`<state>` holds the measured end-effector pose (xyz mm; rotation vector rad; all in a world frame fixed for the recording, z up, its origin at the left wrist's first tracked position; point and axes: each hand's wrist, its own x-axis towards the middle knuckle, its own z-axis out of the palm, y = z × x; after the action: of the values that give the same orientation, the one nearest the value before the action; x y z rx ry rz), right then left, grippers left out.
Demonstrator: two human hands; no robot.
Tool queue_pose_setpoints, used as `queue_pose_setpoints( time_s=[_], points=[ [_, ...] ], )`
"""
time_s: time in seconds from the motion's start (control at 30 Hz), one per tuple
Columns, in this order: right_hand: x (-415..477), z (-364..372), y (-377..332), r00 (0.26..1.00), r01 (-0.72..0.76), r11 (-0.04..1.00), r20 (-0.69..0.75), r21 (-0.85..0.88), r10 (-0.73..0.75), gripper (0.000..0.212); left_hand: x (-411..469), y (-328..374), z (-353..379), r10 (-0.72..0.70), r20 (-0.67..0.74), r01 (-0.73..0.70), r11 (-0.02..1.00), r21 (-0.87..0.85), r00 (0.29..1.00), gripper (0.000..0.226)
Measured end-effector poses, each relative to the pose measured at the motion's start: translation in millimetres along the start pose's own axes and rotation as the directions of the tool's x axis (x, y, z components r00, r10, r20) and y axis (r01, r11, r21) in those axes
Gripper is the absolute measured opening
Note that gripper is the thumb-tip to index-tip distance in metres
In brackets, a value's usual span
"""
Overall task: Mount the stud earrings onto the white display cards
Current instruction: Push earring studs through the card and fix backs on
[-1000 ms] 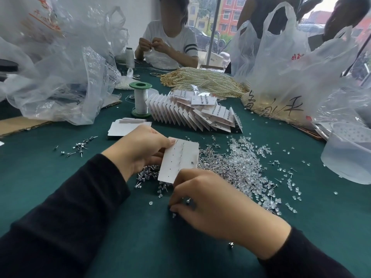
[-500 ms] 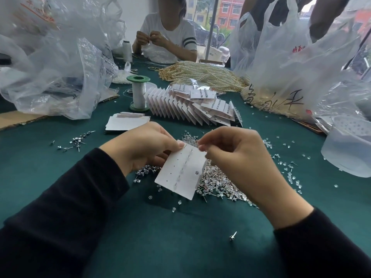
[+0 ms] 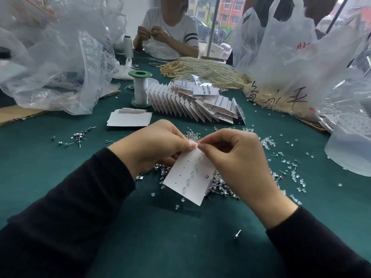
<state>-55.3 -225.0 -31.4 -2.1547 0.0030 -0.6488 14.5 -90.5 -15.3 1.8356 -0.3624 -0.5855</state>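
My left hand (image 3: 154, 145) holds a white display card (image 3: 186, 177) by its top edge, tilted above the green table. The card shows a middle column of clear backs, a row of small holes on its left and one stud on the right. My right hand (image 3: 234, 157) pinches something small at the card's top corner, fingertips meeting my left thumb; what it pinches is hidden. Under and behind the card lies a heap of loose stud earrings (image 3: 218, 187) mixed with clear plastic backs (image 3: 297, 177).
A fanned row of filled cards (image 3: 192, 103) and a stack of blank cards (image 3: 128, 119) lie beyond my hands. A green-capped thread spool (image 3: 140, 87) stands behind them. Plastic bags (image 3: 60, 57) crowd both sides. Pearl strands (image 3: 204, 71) and a seated person sit farther back. One stud (image 3: 237, 234) lies near.
My right hand rose from the stud heap at the card's lower edge to its top corner. The card tilted so its face shows more fully.
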Motion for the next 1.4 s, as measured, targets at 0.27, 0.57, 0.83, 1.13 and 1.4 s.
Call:
queue_pose_setpoints(
  time_s=[0.27, 0.57, 0.83, 1.13, 1.4],
  points=[
    [0, 5, 4, 0.999, -0.033, 0.999, -0.017, 0.001, 0.033, 0.009, 0, -1, 3, 0.054, -0.049, -0.051, 0.997, 0.054, 0.997, 0.019],
    [0, 5, 4, 0.999, -0.027, 0.999, -0.019, 0.038, 0.027, 0.008, 3, -3, 3, 0.113, -0.100, -0.100, 0.987, 0.125, 0.989, 0.019],
    [-3, 12, 5, 0.998, 0.043, 0.998, -0.037, -0.045, -0.045, 0.011, 1, -3, 5, 0.199, -0.166, -0.151, 0.952, 0.266, 0.966, 0.019],
    [-2, 11, 4, 0.999, 0.012, 0.999, -0.046, 0.030, -0.011, 0.009, 0, -3, 2, 0.212, -0.099, -0.191, 0.963, 0.188, 0.972, 0.021],
    [-3, 6, 0, 0.995, 0.044, 0.999, -0.088, -0.030, -0.047, 0.007, 1, 0, 3, 0.185, -0.105, -0.177, 0.981, 0.084, 0.977, 0.019]
  ],
)
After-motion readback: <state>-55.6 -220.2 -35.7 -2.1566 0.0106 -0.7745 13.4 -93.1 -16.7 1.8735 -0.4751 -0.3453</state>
